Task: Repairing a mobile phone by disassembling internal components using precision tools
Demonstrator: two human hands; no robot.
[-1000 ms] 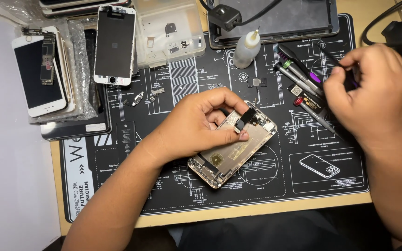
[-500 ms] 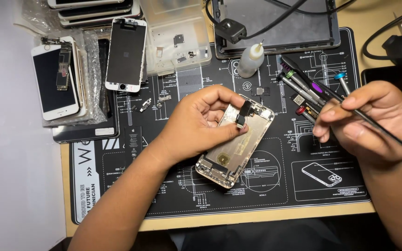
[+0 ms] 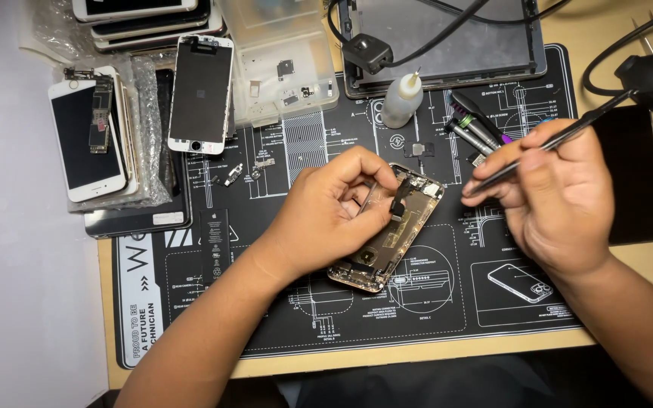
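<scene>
Head view: the left hand (image 3: pixel 334 208) lies at the centre of the black repair mat (image 3: pixel 266 302), fingers curled and pinching the upper end of an opened phone chassis (image 3: pixel 391 234), which rests tilted on the mat with its top toward 1 o'clock. The right hand (image 3: pixel 561 200), at 3 o'clock from the chassis, pinches thin black tweezers (image 3: pixel 546 147) whose tip points toward the chassis's top corner, just beside it. At 12 o'clock stands a small white dropper bottle (image 3: pixel 402 98); at 10 o'clock lie white phone screens (image 3: pixel 202 94) beside a clear parts box (image 3: pixel 285 57).
</scene>
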